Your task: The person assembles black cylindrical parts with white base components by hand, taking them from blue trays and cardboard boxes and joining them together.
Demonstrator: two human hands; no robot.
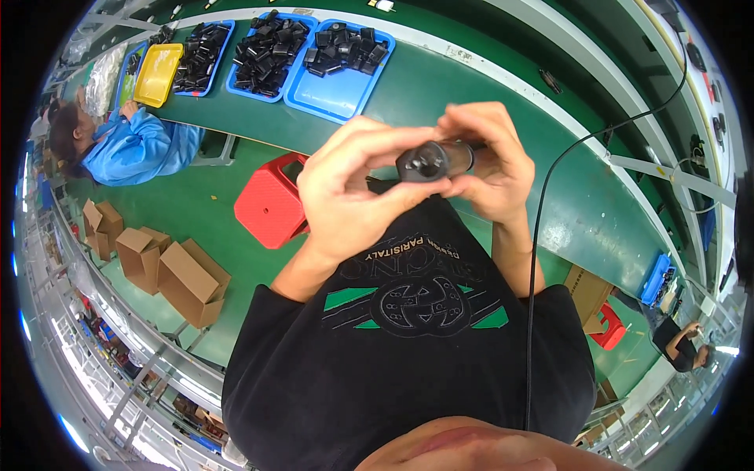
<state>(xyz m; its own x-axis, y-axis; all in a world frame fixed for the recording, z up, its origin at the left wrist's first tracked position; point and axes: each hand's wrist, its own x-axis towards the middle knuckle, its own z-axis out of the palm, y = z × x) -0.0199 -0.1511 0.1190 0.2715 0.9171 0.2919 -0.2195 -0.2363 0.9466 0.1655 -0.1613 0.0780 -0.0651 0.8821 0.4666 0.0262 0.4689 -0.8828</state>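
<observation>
In front of my chest I hold a small black plastic part [424, 162], rounded in outline, with a recessed end facing up. Details inside the recess are too small to make out. My left hand [345, 177] pinches it from the left, thumb below and fingers above. From the right, the fingers of my right hand [493, 161] close round its other end, where a greyish side and a dark rim show. Both hands are raised above the green workbench's near edge. Whether the part is one piece or two joined ones I cannot tell.
On the green workbench [440, 94], blue trays [334, 93] hold many black plastic pieces [271, 51]; a yellow tray [159, 74] stands farther left. A black cable [542, 212] hangs at my right. Left are a red stool [267, 200], cardboard boxes [192, 282] and a seated person [141, 149].
</observation>
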